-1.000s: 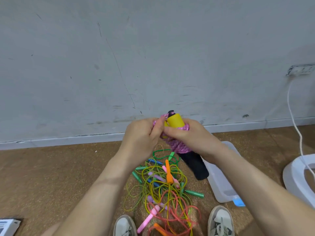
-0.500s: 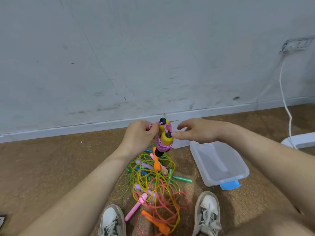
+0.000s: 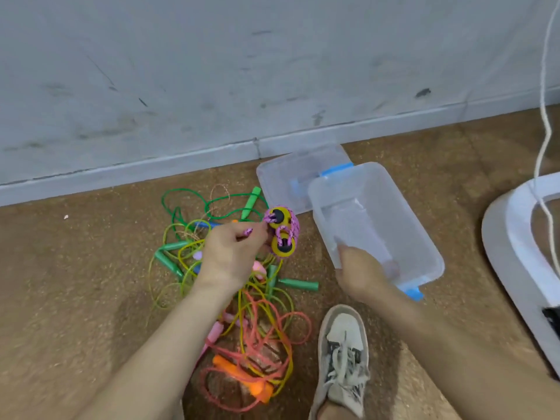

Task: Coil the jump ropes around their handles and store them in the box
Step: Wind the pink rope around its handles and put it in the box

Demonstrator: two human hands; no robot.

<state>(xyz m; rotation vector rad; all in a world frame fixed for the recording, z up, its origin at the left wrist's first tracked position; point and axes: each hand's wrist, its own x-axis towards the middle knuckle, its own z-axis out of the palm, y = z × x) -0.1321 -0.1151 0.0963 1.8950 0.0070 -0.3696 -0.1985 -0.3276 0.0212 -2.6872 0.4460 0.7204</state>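
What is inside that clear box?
The box looks empty: only its clear bottom shows. The right hand, gripping the near rim, hides that corner.

A coiled jump rope (image 3: pixel 281 234), pink cord wound around two yellow handles, is held above the floor by the left hand (image 3: pixel 230 256). The clear, blue-latched box (image 3: pixel 403 213) is gripped at its near rim by the right hand (image 3: pixel 359 271). Loose ropes (image 3: pixel 257 307) in green, yellow, pink and orange are tangled on the floor beside it.

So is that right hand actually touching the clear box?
Touching. The head view shows the right hand gripping the clear box at its near rim, fingers seen through the plastic.
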